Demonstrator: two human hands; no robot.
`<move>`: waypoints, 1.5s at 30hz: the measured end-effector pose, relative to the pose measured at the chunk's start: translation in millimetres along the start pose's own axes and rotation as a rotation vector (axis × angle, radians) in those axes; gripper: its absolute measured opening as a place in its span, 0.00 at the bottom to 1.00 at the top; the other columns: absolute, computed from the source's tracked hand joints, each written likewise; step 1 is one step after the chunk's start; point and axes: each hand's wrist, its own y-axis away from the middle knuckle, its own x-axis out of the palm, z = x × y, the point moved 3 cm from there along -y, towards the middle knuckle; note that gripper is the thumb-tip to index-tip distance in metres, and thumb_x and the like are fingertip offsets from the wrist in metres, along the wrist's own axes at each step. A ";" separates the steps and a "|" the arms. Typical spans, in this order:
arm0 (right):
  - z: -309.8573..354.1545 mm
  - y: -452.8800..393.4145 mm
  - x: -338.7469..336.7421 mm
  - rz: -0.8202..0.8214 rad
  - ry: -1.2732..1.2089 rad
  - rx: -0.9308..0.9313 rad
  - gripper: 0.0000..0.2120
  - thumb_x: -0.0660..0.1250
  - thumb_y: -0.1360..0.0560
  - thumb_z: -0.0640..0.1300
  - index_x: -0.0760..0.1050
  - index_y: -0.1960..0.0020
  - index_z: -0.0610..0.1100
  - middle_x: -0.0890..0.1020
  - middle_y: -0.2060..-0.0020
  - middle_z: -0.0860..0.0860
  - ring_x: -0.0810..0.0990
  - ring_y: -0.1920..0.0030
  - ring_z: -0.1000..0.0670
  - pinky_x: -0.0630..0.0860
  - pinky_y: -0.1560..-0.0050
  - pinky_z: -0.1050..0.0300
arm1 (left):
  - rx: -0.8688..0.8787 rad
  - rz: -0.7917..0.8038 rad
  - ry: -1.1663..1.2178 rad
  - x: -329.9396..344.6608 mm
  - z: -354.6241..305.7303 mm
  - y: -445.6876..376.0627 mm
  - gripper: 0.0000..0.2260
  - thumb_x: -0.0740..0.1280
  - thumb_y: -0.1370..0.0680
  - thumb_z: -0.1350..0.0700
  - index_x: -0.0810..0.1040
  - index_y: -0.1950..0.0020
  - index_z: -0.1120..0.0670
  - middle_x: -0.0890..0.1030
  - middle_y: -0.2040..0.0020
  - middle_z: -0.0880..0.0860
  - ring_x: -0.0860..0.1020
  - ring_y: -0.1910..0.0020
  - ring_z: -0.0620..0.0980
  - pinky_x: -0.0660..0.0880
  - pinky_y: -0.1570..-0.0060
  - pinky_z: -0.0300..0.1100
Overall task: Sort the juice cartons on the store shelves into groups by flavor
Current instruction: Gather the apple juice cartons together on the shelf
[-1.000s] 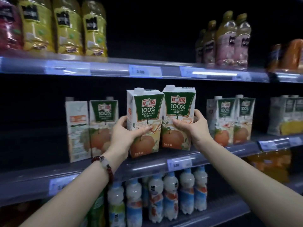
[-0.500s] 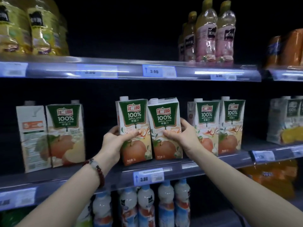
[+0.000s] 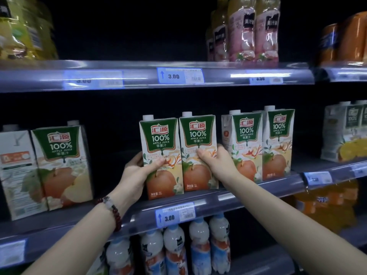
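Observation:
Two green-and-white apple juice cartons stand side by side at the middle of the middle shelf [image 3: 258, 190]. My left hand [image 3: 137, 173] grips the left carton [image 3: 160, 141], thumb across its front. My right hand [image 3: 216, 161] grips the right carton [image 3: 196, 135] from its right side. Right of them stand two more apple juice cartons [image 3: 260, 143], a small gap away. At the far left stands another apple carton [image 3: 61, 167] beside a carton turned sideways [image 3: 17, 171]. A pack of orange juice cartons [image 3: 345, 133] sits at the far right.
The upper shelf carries yellow bottles [image 3: 25, 30] at the left, pink-labelled bottles [image 3: 244, 30] and orange bottles [image 3: 345, 38] at the right. Below are white-and-blue bottles [image 3: 178, 249] and orange bottles [image 3: 325, 203]. A dark gap lies between the left cartons and the held pair.
The two held cartons have moved right along the shelf, closer to the pair on the right, and now stand on the shelf. Both hands keep their grip.

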 end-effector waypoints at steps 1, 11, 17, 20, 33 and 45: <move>1.4 1.3 0.2 -0.023 0.020 -0.004 0.27 0.71 0.26 0.56 0.71 0.36 0.40 0.81 0.43 0.45 0.81 0.43 0.43 0.78 0.41 0.40 | 0.011 0.003 -0.010 0.6 0.7 1.0 0.24 0.81 0.42 0.54 0.82 0.47 0.52 0.87 0.51 0.55 0.86 0.53 0.54 0.82 0.63 0.43; -4.7 12.4 -16.1 0.103 -0.112 -0.021 0.11 0.65 0.21 0.53 0.78 0.42 0.49 0.85 0.45 0.47 0.83 0.44 0.44 0.79 0.41 0.40 | 0.045 -0.018 -0.003 4.5 -2.5 13.2 0.21 0.78 0.37 0.54 0.80 0.45 0.51 0.87 0.53 0.52 0.86 0.55 0.51 0.81 0.65 0.41; 0.2 9.5 -19.5 0.130 -0.086 -0.031 0.11 0.64 0.20 0.52 0.77 0.42 0.48 0.84 0.46 0.48 0.84 0.46 0.44 0.81 0.44 0.42 | 0.072 -0.033 -0.028 11.1 -3.8 20.5 0.22 0.77 0.37 0.53 0.81 0.44 0.52 0.87 0.52 0.53 0.86 0.54 0.52 0.82 0.63 0.42; 1.5 9.6 -19.9 0.102 -0.062 -0.009 0.18 0.63 0.20 0.52 0.70 0.35 0.43 0.80 0.41 0.46 0.81 0.41 0.43 0.77 0.40 0.38 | 0.064 -0.050 -0.022 16.7 -2.7 22.2 0.23 0.78 0.37 0.52 0.80 0.43 0.51 0.87 0.51 0.53 0.86 0.54 0.52 0.82 0.63 0.43; 1.5 20.4 -20.5 -0.156 0.347 -0.094 0.19 0.60 0.20 0.57 0.71 0.45 0.40 0.74 0.61 0.51 0.72 0.63 0.53 0.66 0.66 0.60 | 0.028 -0.096 -0.178 22.5 -0.6 29.0 0.33 0.79 0.41 0.42 0.77 0.38 0.48 0.86 0.49 0.49 0.86 0.53 0.49 0.82 0.58 0.45; 20.6 50.4 -22.4 -0.212 0.890 -0.136 0.13 0.63 0.20 0.49 0.69 0.50 0.39 0.82 0.54 0.40 0.78 0.59 0.42 0.67 0.67 0.55 | 0.099 -0.100 -0.987 19.5 -27.1 52.2 0.22 0.70 0.24 0.48 0.71 0.33 0.54 0.80 0.44 0.52 0.77 0.51 0.47 0.72 0.58 0.35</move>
